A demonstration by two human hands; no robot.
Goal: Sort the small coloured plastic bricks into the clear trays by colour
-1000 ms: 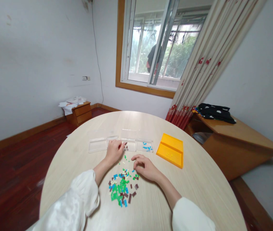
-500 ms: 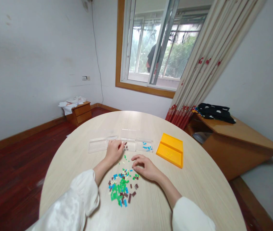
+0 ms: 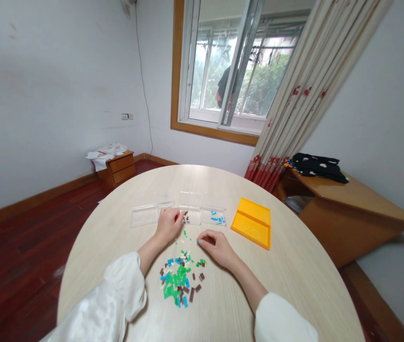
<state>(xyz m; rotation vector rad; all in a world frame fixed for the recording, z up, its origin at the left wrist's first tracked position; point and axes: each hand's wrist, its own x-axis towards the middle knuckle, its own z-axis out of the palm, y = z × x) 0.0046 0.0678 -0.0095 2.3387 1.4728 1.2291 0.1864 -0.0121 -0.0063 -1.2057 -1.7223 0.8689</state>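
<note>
My right hand (image 3: 216, 247) is closed in a pinch beside the loose bricks, with a small blue brick (image 3: 198, 241) at its fingertips. My left hand (image 3: 170, 224) rests with curled fingers at the clear plastic boxes; what its fingers hold, if anything, is hidden. Just right of that hand, a clear box (image 3: 196, 216) has a few small brown bricks (image 3: 186, 216) in it. Small blue bricks (image 3: 218, 218) lie in the box to its right. Between my forearms spreads a pile of green, blue, brown and cream bricks (image 3: 178, 278), with several tiny green pieces (image 3: 185, 233) above it.
Another clear box (image 3: 144, 215) lies left of my left hand. An open yellow case (image 3: 267, 237) with small yellow pieces sits on the right of the round table (image 3: 287, 285). A wooden desk (image 3: 365, 204) with folded cloth stands beyond, and a small cabinet (image 3: 123, 164) stands far left.
My right hand has closed its fingers and lifted a small blue brick from just above the pile. My left hand has stayed in place.
</note>
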